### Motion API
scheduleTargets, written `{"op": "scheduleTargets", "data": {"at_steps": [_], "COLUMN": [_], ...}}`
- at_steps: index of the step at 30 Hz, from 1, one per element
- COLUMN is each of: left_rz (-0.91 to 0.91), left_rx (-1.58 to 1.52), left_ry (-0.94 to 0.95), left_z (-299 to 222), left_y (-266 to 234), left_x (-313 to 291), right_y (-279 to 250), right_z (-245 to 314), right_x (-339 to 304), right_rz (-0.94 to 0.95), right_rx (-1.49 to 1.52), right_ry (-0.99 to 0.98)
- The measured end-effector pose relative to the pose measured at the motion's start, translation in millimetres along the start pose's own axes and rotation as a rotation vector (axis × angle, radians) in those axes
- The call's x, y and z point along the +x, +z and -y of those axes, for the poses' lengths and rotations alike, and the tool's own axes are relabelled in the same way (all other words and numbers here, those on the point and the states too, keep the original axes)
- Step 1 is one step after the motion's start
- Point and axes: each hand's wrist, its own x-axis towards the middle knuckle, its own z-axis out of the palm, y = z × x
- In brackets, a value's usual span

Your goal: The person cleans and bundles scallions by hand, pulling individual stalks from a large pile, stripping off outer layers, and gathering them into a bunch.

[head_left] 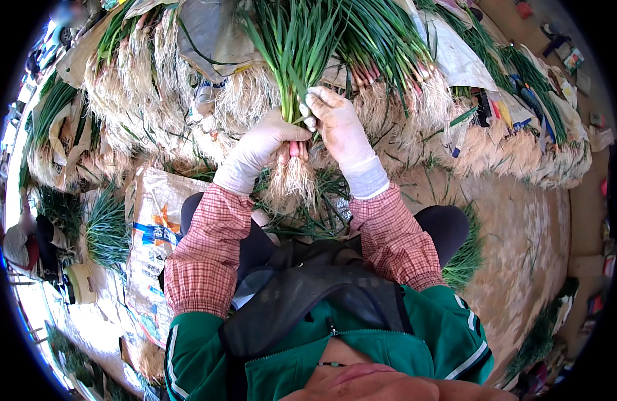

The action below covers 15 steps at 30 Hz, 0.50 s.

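Upright in front of me is a bunch of green garlic (289,50), with long flat leaves at the top, pinkish bulbs and pale stringy roots hanging below. My left hand (258,146), in a whitish glove, is closed around its lower stalks. My right hand (336,123), gloved too and soiled at the fingers, is beside the stalks with its fingertips pinched on a green leaf at the bunch. The right fingers partly hide what they pinch. Under the bunch, loose leaves lie between my legs.
More green garlic with roots toward me (382,60) is piled along the far side, partly covered by a grey sheet (211,37). A printed white sack (151,234) lies at left, near cut green leaves (108,227). Another person (31,244) sits at far left. Brown floor (522,234) spreads to the right.
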Motion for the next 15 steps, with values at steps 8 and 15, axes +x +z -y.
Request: {"op": "scheduleTargets", "data": {"at_steps": [8,15], "left_rz": [0.053,0.04], "left_rx": [-0.197,-0.169], "left_ry": [0.04,0.378], "left_z": [-21.0,-48.8], "left_y": [14.9,-13.5], "left_x": [-11.1,-20.8], "right_y": [-47.3,-169.4], "right_z": [-5.3,-61.9], "right_x": [-18.2,-87.5], "right_rz": [0.057,-0.299], "right_rx": [1.249,-0.589], "right_ry": [-0.006,0.041]}}
